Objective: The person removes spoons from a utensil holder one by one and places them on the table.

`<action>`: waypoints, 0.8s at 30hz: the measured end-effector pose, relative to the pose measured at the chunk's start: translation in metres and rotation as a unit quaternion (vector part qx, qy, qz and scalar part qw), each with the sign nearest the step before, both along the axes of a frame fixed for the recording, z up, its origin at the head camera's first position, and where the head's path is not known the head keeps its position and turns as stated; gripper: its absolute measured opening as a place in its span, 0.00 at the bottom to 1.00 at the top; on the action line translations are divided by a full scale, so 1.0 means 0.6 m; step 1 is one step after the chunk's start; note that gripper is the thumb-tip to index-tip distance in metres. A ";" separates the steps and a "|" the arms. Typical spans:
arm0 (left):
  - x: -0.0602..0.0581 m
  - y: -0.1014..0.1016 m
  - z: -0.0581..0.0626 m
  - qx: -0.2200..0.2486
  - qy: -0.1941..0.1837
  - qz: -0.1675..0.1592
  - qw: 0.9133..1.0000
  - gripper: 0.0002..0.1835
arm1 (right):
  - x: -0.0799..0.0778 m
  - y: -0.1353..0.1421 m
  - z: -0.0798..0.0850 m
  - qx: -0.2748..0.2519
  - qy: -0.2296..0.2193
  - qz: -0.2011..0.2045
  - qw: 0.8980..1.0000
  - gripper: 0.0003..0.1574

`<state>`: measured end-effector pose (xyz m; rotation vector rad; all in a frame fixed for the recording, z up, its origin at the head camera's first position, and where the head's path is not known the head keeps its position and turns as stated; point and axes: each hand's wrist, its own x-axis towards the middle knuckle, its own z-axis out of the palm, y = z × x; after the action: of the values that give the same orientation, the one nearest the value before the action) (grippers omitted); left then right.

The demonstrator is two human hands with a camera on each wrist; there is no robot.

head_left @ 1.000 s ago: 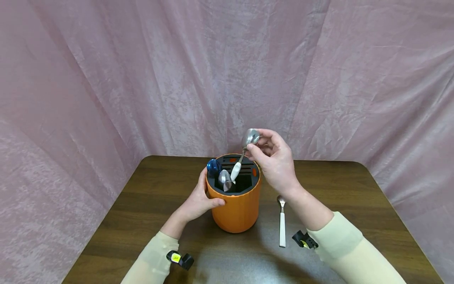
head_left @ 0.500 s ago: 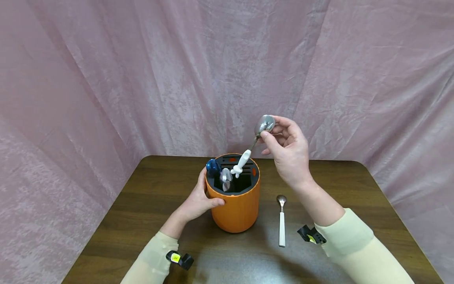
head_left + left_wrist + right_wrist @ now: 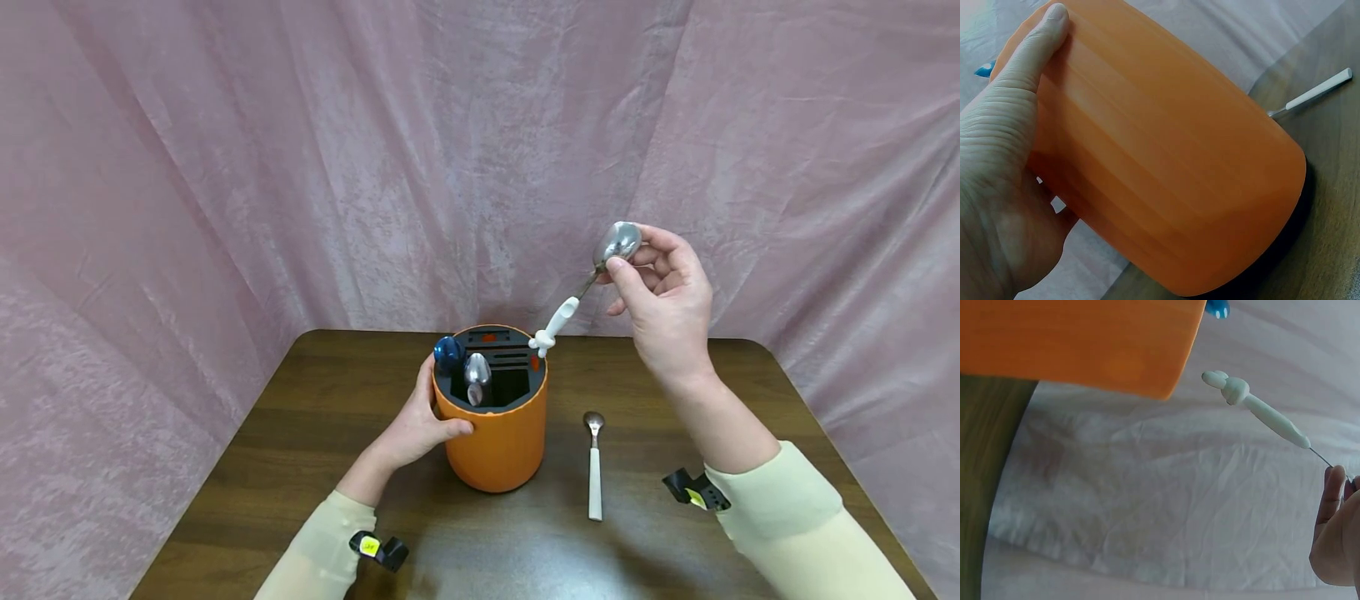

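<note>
A spoon with a white handle [image 3: 558, 321] was pinched at its bowl end by the thumb and forefinger of the right hand [image 3: 663, 300], the other fingers being bent behind. The spoon was held in the air, bowl uppermost, its handle slanted down toward the table's far left corner. In the head view the knobbed handle end was seen against the right rim of an orange container [image 3: 498, 450]; in the right wrist view it was shown apart from the wall. The container was grasped by the left hand [image 3: 416, 429], with the thumb laid across the front of the wall near the rim; the fingertips were hidden behind it.

The container was stood upright on the table [image 3: 337, 400], nearer the middle of the far edge than either far corner. Its top was fitted with a dark insert [image 3: 506, 337], slotted toward the table's far edge. A blue spoon [image 3: 450, 354] was lodged bowl up at the left rim, and a silver spoon [image 3: 477, 368] was placed beside it in the larger opening. Whether the small shiny piece just below that bowl was separate could not be told.

Between the container and the table's right edge, a small spoon [image 3: 595, 475] was laid flat, its bowl pointed toward the far edge. Black devices were strapped at both pale sleeves [image 3: 787, 508]. Beyond the far edge, a pink curtain [image 3: 480, 150] was hung in folds.
</note>
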<state>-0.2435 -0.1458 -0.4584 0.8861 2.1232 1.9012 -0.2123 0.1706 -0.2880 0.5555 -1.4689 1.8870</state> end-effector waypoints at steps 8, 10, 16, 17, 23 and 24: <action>0.003 -0.003 0.002 0.004 -0.013 0.002 1.000 0.60 | 0.004 0.041 -0.011 -0.008 -0.017 -0.005 1.000 0.24; 0.003 -0.003 0.002 0.002 -0.013 0.004 1.000 0.60 | 0.005 0.051 -0.016 -0.005 -0.023 -0.009 1.000 0.24; 0.003 -0.002 0.003 0.003 -0.008 0.002 1.000 0.60 | 0.005 0.078 -0.034 0.015 -0.052 -0.033 0.998 0.23; 0.003 -0.002 0.003 0.004 -0.007 0.002 1.000 0.61 | 0.004 0.082 -0.037 0.020 -0.059 -0.039 0.997 0.23; 0.002 -0.004 0.002 -0.002 -0.003 0.007 1.000 0.62 | 0.001 0.100 -0.055 0.046 -0.099 -0.061 0.992 0.23; 0.002 -0.004 0.002 -0.004 -0.003 0.007 1.000 0.62 | 0.001 0.103 -0.058 0.050 -0.105 -0.061 0.991 0.22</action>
<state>-0.2426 -0.1484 -0.4570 0.8650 2.1381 1.8988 -0.2117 0.2322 -0.3230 0.3110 -1.7007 1.8280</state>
